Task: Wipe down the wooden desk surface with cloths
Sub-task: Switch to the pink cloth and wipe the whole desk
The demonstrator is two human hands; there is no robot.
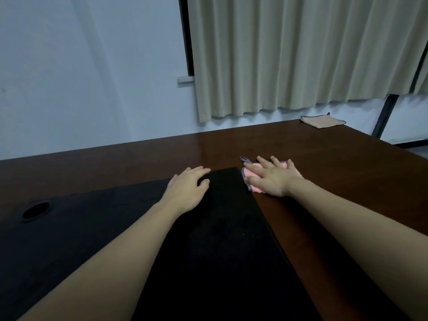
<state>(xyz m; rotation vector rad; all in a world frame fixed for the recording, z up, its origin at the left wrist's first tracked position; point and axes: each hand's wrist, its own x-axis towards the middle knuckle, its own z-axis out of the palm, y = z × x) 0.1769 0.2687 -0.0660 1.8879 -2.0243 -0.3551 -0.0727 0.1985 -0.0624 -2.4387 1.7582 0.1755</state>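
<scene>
A dark brown wooden desk [335, 163] fills the lower half of the view. My right hand [272, 176] lies flat, fingers spread, pressing a pink cloth [251, 173] with a dark patterned edge onto the wood just right of a black panel. My left hand [188, 187] rests on the far end of that black raised panel [220, 239], fingers loosely bent over its top, holding nothing. A second, beige cloth [322, 121] with dark trim lies flat at the desk's far right corner.
A black inset area of the desk with a round cable hole [36, 210] lies to the left. Beige curtains [301, 54] hang behind the desk's far edge, beside a pale wall [92, 66]. The desk's right edge runs diagonally at the far right.
</scene>
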